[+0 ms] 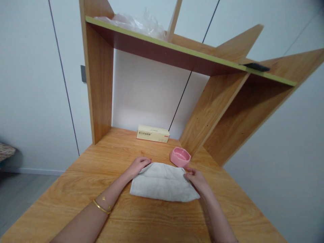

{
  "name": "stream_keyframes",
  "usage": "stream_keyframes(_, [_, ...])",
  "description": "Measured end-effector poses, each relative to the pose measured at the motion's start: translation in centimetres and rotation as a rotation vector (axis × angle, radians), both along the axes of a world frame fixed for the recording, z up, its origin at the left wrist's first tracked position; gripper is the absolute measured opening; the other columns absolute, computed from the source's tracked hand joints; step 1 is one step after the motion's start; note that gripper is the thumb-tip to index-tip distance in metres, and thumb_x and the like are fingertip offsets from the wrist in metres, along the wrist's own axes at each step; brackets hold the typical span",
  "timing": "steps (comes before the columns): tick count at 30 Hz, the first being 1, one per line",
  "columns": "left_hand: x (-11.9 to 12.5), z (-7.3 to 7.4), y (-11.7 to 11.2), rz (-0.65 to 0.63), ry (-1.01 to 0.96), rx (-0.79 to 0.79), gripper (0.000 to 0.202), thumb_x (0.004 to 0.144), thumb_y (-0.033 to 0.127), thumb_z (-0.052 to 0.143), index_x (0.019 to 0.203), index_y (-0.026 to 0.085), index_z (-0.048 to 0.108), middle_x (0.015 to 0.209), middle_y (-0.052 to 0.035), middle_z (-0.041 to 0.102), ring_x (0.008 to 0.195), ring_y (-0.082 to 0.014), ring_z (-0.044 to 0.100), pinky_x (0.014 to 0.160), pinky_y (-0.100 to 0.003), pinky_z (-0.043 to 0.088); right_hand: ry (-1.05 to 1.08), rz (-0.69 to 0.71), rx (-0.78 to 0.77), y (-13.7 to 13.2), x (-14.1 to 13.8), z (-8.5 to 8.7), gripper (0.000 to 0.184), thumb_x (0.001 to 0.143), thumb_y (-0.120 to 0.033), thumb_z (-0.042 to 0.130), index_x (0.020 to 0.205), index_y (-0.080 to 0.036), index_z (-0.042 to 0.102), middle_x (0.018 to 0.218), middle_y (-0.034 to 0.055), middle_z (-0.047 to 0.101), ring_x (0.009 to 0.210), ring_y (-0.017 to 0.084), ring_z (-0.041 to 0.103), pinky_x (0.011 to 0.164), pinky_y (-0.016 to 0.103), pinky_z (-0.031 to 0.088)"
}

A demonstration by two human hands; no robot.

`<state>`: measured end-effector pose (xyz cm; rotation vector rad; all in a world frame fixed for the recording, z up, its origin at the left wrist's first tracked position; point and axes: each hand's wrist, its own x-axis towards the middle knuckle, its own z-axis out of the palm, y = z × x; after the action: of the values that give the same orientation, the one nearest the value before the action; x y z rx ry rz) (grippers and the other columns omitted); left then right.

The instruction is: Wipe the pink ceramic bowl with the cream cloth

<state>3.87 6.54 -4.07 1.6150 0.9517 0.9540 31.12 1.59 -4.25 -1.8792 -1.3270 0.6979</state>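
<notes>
A light grey cloth (163,184) lies on the wooden desk in front of me, its far edge folded over toward me. My left hand (140,165) is closed on the cloth's far left corner, the fingertips partly hidden behind it. At the far right corner, my right hand (197,178) pinches the cloth between thumb and fingers. Just beyond that corner stands a pink bowl (180,157) with an angular rim, close to my right fingertips.
A long cream box (153,134) with printed text stands at the back of the wooden desk (101,162). Above runs a shelf (157,42) with a clear plastic bag (136,25) and a dark flat object (257,66). An upright panel (212,108) rises behind the bowl.
</notes>
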Motion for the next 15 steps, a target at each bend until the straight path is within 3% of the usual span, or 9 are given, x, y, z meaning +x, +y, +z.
stream_keyframes(6, [-0.1,0.1,0.0,-0.098,-0.02,-0.01,0.04,0.072,0.048,0.045,0.06,0.014,0.063,0.061,-0.0022,0.062,0.062,-0.0149,0.052,0.06,-0.024,0.037,0.033,-0.013,0.081,-1.8,-0.1,0.8,0.017,0.053,-0.024,0.048,0.065,-0.016,0.056,0.051,-0.0034,0.049,0.049,0.011,0.045,0.045,0.02,0.033])
stream_keyframes(10, [-0.3,0.1,-0.2,-0.142,-0.005,-0.017,0.041,0.072,0.049,0.048,0.056,0.016,0.064,0.052,-0.0011,0.06,0.057,-0.0146,0.053,0.056,-0.023,0.036,0.01,0.001,0.107,-3.5,0.2,1.4,0.011,0.053,-0.025,0.048,0.059,-0.017,0.054,0.052,-0.0032,0.049,0.05,0.011,0.044,0.046,0.021,0.033])
stream_keyframes(15, [-0.5,-0.1,-0.4,-0.159,-0.003,-0.014,0.043,0.071,0.05,0.05,0.047,0.017,0.062,0.047,-0.0015,0.059,0.056,-0.0157,0.055,0.058,-0.024,0.037,-0.065,0.041,0.097,-5.0,1.0,0.7,0.011,0.055,-0.026,0.044,0.057,-0.019,0.052,0.048,-0.0036,0.048,0.045,0.011,0.043,0.044,0.021,0.033])
